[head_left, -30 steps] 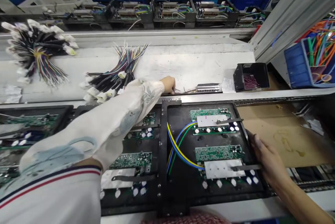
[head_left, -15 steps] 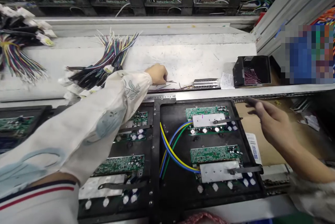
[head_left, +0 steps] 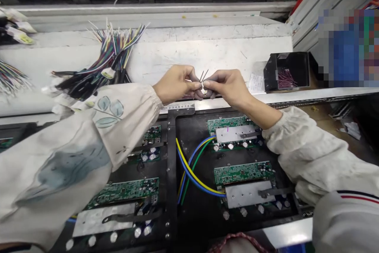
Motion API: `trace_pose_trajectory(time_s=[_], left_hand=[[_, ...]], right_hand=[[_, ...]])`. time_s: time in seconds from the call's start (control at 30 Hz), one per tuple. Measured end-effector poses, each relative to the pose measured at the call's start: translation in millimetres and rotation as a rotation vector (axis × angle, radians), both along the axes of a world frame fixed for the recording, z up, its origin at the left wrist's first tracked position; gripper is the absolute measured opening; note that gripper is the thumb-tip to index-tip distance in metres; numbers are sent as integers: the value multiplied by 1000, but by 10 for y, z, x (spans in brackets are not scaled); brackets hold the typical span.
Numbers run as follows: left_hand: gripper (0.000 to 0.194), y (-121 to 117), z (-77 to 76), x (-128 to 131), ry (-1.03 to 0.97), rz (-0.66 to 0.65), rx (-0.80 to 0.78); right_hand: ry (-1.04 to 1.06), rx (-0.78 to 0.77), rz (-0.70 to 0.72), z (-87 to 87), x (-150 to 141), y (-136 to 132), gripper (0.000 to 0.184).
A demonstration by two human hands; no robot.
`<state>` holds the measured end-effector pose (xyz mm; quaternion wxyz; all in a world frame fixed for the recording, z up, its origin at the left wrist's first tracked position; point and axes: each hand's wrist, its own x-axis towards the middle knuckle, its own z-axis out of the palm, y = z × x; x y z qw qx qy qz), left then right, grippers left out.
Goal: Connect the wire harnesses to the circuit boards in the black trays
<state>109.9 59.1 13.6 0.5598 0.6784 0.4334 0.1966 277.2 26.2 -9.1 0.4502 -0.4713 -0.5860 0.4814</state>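
My left hand [head_left: 174,84] and my right hand [head_left: 227,86] meet above the white bench, fingertips pinched together. Between them are thin dark wires [head_left: 203,75] that stick up, with a small pale piece [head_left: 203,89] at their lower end. Both hands grip these wires, and the fingers hide most of their length. Below my wrists lies a black fixture [head_left: 171,166] holding green circuit boards, such as one [head_left: 233,124] under my right forearm. Blue, yellow and green cables [head_left: 191,174] run across it. Pale printed sleeves cover both my arms.
A bundle of multicoloured wires with black sleeves [head_left: 103,57] lies on the bench to the left. A black box of purple wires [head_left: 286,72] and a paper slip [head_left: 256,83] stand to the right. Further boards sit in a row at the back.
My right hand has moved from the fixture's right side to the middle, meeting my left hand. The thin wires are lifted off the bench. The view has tilted downward.
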Motion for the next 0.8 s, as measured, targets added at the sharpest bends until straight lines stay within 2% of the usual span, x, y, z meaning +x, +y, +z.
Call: trace_pose_trajectory(time_s=[0.07,0.2,0.27,0.33,0.43,0.5,0.6,0.73,0.8], left_hand=[[21,-88,-15,39,-41,-5,-34],[24,-157,-59,138,-43,-33,4],[23,-162,-62,178,-16,-60,-8],[21,-156,-59,189,28,-71,44],[12,-150,-66,165,96,40,219],[17,-173,-83,155,142,81,245],[17,-255,-116,185,225,-22,297],[6,-398,-153,271,319,-123,568],[9,-457,-168,309,293,-146,566]], right_hand=[[38,-43,-8,24,20,-65,33],[36,-206,6,45,123,-159,37],[33,-187,6,37,185,-171,36],[-18,-128,-4,32,254,-182,29],[-108,-60,-89,48,348,-229,23],[-128,-35,-128,72,381,-286,19],[-121,-27,-128,110,390,-397,17],[-89,-117,-103,126,432,-550,22],[-83,-142,-105,121,479,-607,23]])
